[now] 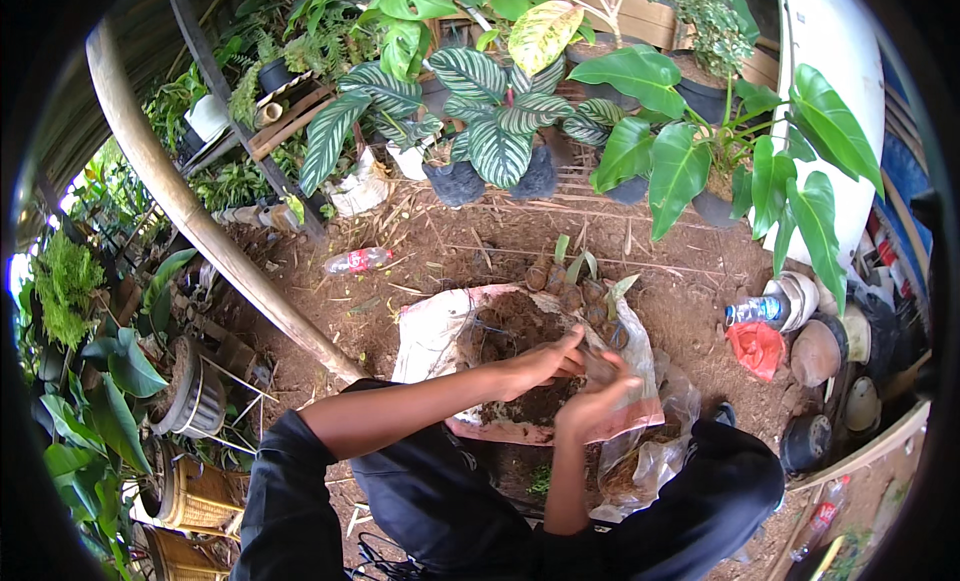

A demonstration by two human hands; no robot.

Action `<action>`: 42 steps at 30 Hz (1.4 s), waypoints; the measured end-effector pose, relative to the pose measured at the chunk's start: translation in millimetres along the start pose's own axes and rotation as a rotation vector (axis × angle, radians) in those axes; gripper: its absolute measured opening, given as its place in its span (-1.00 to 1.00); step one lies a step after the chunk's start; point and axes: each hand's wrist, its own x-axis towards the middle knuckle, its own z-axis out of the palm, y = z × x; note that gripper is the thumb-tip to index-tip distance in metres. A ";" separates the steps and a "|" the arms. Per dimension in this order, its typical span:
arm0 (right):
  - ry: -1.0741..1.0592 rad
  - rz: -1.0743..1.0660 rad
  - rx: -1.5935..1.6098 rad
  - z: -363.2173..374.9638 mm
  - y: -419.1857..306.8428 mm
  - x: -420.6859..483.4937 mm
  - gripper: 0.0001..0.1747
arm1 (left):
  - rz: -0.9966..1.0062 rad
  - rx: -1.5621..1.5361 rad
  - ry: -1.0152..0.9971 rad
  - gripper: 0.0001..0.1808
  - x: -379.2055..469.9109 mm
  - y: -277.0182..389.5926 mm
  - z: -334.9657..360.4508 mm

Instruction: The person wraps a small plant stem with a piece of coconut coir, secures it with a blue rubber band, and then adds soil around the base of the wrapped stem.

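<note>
Both my hands meet over a white woven sack spread on the ground. Between them is a brownish lump, blurred, perhaps a soil ball. My left hand reaches in from the left, with its fingers against the lump's upper left side. Curled round the lump from the right and below is my right hand. Dark loose soil lies on the sack under and beside the hands. Several brown root balls, some with green leaves, sit at the sack's far edge.
Potted striped-leaf plants stand beyond the sack. A bamboo pole slants in at left. A plastic bottle lies on the dirt. Clear plastic bags lie by my right knee; a red plastic bag and stacked pots are at right.
</note>
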 end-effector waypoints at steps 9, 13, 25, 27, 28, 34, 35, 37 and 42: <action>-0.634 -0.474 -0.537 24.3 -0.7 -38.8 -0.43 | 0.062 0.069 0.557 -0.41 -10.6 18.1 -59.3; -0.515 -0.056 -0.149 22.6 0.8 -30.9 -0.47 | 0.201 0.362 0.596 -0.38 -22.6 35.0 -74.3; -0.607 0.947 0.756 -5.1 13.9 9.6 -0.30 | 0.460 1.141 0.221 -0.60 19.1 27.1 -30.2; -0.531 0.927 0.767 -11.8 18.6 16.5 -0.35 | 0.399 1.184 0.169 -0.58 25.3 25.3 -15.9; -0.548 0.908 0.730 -14.7 21.5 20.6 -0.39 | 0.353 1.271 0.123 -0.55 28.3 24.6 -9.9; -0.318 0.802 0.431 -33.2 35.4 31.5 -0.61 | 0.434 1.126 0.037 -0.52 37.4 23.7 -11.4; -0.227 0.872 0.455 -34.8 37.1 35.2 -0.60 | 0.462 1.073 0.070 -0.52 38.5 24.8 -16.4; -0.218 0.856 0.279 -39.2 37.7 39.9 -0.58 | 0.497 0.989 0.065 -0.51 33.9 23.2 -29.6; -0.134 0.630 0.174 -31.0 26.1 37.0 -0.51 | 0.270 1.028 0.103 -0.40 14.9 5.4 -42.2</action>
